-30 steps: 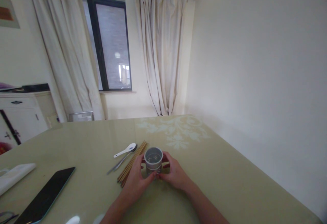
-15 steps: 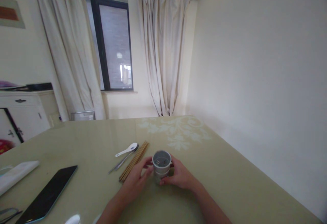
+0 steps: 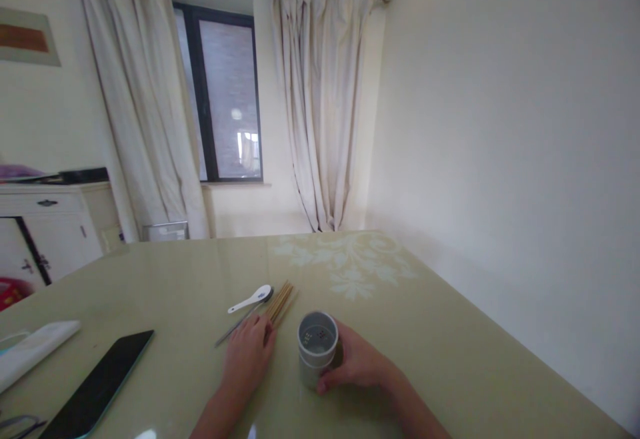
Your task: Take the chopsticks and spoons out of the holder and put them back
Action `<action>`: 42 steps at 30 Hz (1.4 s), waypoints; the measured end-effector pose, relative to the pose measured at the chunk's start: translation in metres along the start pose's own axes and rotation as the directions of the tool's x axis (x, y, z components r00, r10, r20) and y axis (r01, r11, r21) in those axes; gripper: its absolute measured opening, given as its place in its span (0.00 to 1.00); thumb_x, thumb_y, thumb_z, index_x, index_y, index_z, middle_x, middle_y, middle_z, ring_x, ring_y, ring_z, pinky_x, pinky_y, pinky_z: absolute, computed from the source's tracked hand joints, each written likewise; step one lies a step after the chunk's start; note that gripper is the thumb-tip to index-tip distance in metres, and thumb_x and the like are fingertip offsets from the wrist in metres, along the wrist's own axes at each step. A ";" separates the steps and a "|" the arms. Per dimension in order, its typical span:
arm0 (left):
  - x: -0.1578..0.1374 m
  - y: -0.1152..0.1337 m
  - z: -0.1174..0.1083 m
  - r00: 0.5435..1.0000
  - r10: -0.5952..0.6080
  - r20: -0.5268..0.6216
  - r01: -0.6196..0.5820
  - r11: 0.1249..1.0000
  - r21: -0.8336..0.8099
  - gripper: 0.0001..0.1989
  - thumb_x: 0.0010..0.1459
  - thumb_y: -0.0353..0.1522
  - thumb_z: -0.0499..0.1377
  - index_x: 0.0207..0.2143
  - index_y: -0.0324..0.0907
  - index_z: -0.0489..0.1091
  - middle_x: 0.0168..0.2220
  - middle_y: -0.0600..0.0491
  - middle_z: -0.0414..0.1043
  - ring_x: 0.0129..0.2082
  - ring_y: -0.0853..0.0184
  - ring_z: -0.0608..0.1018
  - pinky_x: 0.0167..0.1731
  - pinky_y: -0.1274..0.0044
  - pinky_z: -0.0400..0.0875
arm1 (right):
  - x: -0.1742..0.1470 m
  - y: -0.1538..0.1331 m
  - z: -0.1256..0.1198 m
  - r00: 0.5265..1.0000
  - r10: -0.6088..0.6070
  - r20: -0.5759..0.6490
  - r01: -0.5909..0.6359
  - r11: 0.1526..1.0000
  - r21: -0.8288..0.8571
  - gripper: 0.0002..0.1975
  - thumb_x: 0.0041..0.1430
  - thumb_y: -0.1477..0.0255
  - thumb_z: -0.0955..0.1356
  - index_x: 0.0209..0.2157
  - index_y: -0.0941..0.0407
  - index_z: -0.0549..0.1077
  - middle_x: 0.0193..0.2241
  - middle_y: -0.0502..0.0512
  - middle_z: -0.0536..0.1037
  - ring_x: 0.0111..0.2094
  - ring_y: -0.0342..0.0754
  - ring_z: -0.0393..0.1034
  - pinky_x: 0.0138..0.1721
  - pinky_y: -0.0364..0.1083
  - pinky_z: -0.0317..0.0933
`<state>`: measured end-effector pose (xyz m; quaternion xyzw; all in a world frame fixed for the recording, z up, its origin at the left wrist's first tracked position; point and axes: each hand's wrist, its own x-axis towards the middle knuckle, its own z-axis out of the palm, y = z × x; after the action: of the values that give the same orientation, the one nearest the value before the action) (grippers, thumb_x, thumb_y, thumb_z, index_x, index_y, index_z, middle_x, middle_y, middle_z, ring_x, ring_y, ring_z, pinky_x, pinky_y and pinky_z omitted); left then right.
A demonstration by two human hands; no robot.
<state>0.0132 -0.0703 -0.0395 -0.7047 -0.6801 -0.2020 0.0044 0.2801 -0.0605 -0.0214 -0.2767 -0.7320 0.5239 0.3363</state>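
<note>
A grey utensil holder, cylindrical with small holes in its bottom, stands upright on the table. My right hand grips its right side, thumb at the front. To the left, my left hand is closed over a bundle of wooden chopsticks; its palm and the near ends of the sticks are hidden under it. One chopstick lies slightly apart on the bundle's right. Just beyond my left hand are a white spoon and thin metal utensils, partly covered by the hand.
A dark tablet or phone lies on the greenish table at left, beside a white flat object. Dark-framed glasses or a similar thing show at the lower left corner. A wall runs along the table's right edge.
My left hand has left the holder and moved left onto the chopsticks. The right hand still holds the holder, now slightly lower in view. The chopsticks have spread a little.
</note>
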 end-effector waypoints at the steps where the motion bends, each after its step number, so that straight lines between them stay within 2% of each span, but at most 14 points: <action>1: 0.000 0.000 0.001 1.000 0.007 -0.009 -0.007 1.000 -0.016 0.10 0.67 0.32 0.54 0.36 0.44 0.76 0.40 0.46 0.80 0.45 0.55 0.81 0.47 0.68 0.70 | -0.001 0.000 -0.001 1.000 -0.003 0.010 0.003 1.000 0.000 0.54 0.31 0.61 0.88 0.63 0.52 0.72 0.57 0.61 0.80 0.61 0.65 0.72 0.65 0.62 0.60; 6: 0.000 -0.001 0.008 0.996 0.069 -0.063 -0.070 0.997 -0.019 0.12 0.65 0.33 0.54 0.33 0.46 0.76 0.39 0.45 0.81 0.45 0.51 0.81 0.47 0.65 0.70 | -0.007 -0.004 -0.013 0.998 -0.007 -0.064 0.004 0.999 -0.048 0.59 0.29 0.52 0.87 0.65 0.51 0.71 0.63 0.65 0.74 0.66 0.69 0.66 0.69 0.65 0.53; 9: 0.001 0.005 0.006 0.990 0.081 -0.115 -0.085 0.996 -0.032 0.14 0.65 0.33 0.52 0.33 0.46 0.76 0.40 0.42 0.82 0.46 0.48 0.82 0.48 0.63 0.71 | -0.010 -0.004 -0.018 0.977 -0.091 -0.190 0.089 0.996 -0.018 0.53 0.43 0.38 0.78 0.65 0.50 0.71 0.64 0.66 0.73 0.67 0.69 0.65 0.69 0.65 0.53; 11: 0.001 0.012 0.003 0.990 0.038 -0.139 -0.054 0.992 -0.115 0.15 0.67 0.35 0.50 0.34 0.46 0.75 0.38 0.42 0.82 0.43 0.50 0.83 0.44 0.65 0.72 | -0.007 -0.005 -0.016 0.932 -0.150 -0.329 0.142 0.989 -0.047 0.42 0.57 0.35 0.69 0.62 0.50 0.74 0.59 0.64 0.78 0.62 0.65 0.70 0.66 0.63 0.58; 15: -0.003 0.027 -0.004 0.985 -0.093 -0.148 0.020 0.901 -0.433 0.18 0.72 0.43 0.47 0.39 0.47 0.73 0.28 0.52 0.79 0.28 0.59 0.81 0.31 0.73 0.71 | 0.013 -0.024 -0.004 0.755 -0.222 -0.617 0.113 0.971 -0.211 0.28 0.70 0.44 0.64 0.42 0.53 0.82 0.35 0.59 0.82 0.41 0.57 0.77 0.49 0.55 0.69; 17: -0.008 0.031 -0.004 0.970 -0.099 -0.223 -0.041 0.836 -0.547 0.20 0.70 0.48 0.49 0.40 0.48 0.74 0.26 0.54 0.77 0.26 0.60 0.80 0.30 0.73 0.71 | 0.030 -0.042 0.004 0.746 -0.302 -0.594 0.135 0.942 -0.308 0.28 0.72 0.45 0.63 0.36 0.53 0.82 0.30 0.56 0.81 0.36 0.54 0.75 0.44 0.52 0.68; 19: -0.013 0.033 -0.002 0.944 -0.075 -0.321 -0.141 0.790 -0.597 0.21 0.68 0.52 0.52 0.39 0.48 0.75 0.28 0.53 0.79 0.28 0.60 0.81 0.33 0.72 0.74 | 0.050 -0.064 0.011 0.793 -0.351 -0.498 0.177 0.915 -0.363 0.26 0.70 0.47 0.66 0.35 0.53 0.82 0.32 0.56 0.82 0.36 0.53 0.75 0.43 0.51 0.68; 23: -0.015 0.027 0.005 0.938 -0.089 -0.334 -0.164 0.737 -0.655 0.23 0.71 0.52 0.49 0.43 0.47 0.77 0.32 0.51 0.81 0.29 0.61 0.81 0.34 0.72 0.76 | 0.078 -0.103 0.014 0.853 -0.308 -0.420 0.280 0.951 -0.130 0.27 0.70 0.46 0.66 0.33 0.56 0.80 0.27 0.53 0.79 0.28 0.47 0.73 0.32 0.46 0.68; 26: -0.009 0.019 0.006 0.942 -0.126 -0.312 -0.098 0.783 -0.614 0.23 0.73 0.47 0.45 0.42 0.46 0.76 0.36 0.49 0.82 0.34 0.59 0.82 0.38 0.70 0.76 | 0.077 -0.123 -0.004 0.768 -0.332 -0.548 0.354 0.933 -0.069 0.28 0.67 0.45 0.68 0.31 0.56 0.77 0.25 0.51 0.77 0.22 0.44 0.69 0.25 0.44 0.66; 29: -0.002 0.009 0.005 0.958 -0.062 -0.282 -0.045 0.932 -0.360 0.17 0.72 0.40 0.49 0.41 0.46 0.76 0.43 0.46 0.82 0.45 0.54 0.82 0.49 0.64 0.74 | 0.063 -0.138 -0.033 0.716 -0.370 -0.593 0.359 0.923 -0.142 0.27 0.66 0.46 0.70 0.30 0.56 0.77 0.23 0.50 0.76 0.20 0.43 0.68 0.21 0.42 0.64; 31: -0.001 0.003 0.004 0.980 -0.042 -0.195 0.013 0.989 -0.149 0.13 0.69 0.34 0.52 0.44 0.44 0.76 0.46 0.45 0.81 0.49 0.51 0.80 0.51 0.63 0.71 | 0.056 -0.144 -0.047 0.756 -0.354 -0.551 0.325 0.933 -0.154 0.25 0.66 0.48 0.71 0.31 0.56 0.77 0.23 0.50 0.76 0.19 0.42 0.69 0.21 0.42 0.65; 34: -0.003 0.000 0.003 0.997 -0.056 -0.055 0.059 0.997 0.052 0.11 0.69 0.33 0.53 0.43 0.44 0.76 0.48 0.45 0.80 0.51 0.52 0.79 0.52 0.64 0.69 | 0.054 -0.143 -0.051 0.866 -0.254 -0.430 0.220 0.967 -0.128 0.23 0.65 0.50 0.72 0.32 0.56 0.76 0.24 0.50 0.78 0.20 0.43 0.72 0.21 0.42 0.67; 38: -0.004 -0.001 0.001 0.998 -0.067 0.020 0.066 0.994 0.082 0.12 0.71 0.33 0.52 0.40 0.43 0.75 0.46 0.46 0.80 0.50 0.55 0.79 0.52 0.66 0.68 | 0.065 -0.127 -0.037 0.967 -0.081 -0.242 0.049 0.989 -0.136 0.20 0.67 0.54 0.71 0.33 0.57 0.74 0.24 0.50 0.79 0.21 0.44 0.76 0.23 0.41 0.68; 42: -0.002 -0.002 -0.001 0.993 -0.093 0.073 0.091 0.995 0.028 0.11 0.71 0.35 0.53 0.38 0.43 0.74 0.41 0.47 0.80 0.46 0.57 0.81 0.48 0.69 0.69 | 0.075 -0.112 -0.028 0.981 0.096 -0.168 -0.131 0.969 -0.211 0.13 0.72 0.63 0.66 0.35 0.57 0.74 0.23 0.51 0.81 0.21 0.43 0.77 0.22 0.39 0.63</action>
<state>0.0107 -0.0720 -0.0400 -0.6795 -0.7140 -0.1672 -0.0215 0.2494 -0.0208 0.1067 -0.3942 -0.7399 0.4342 0.3294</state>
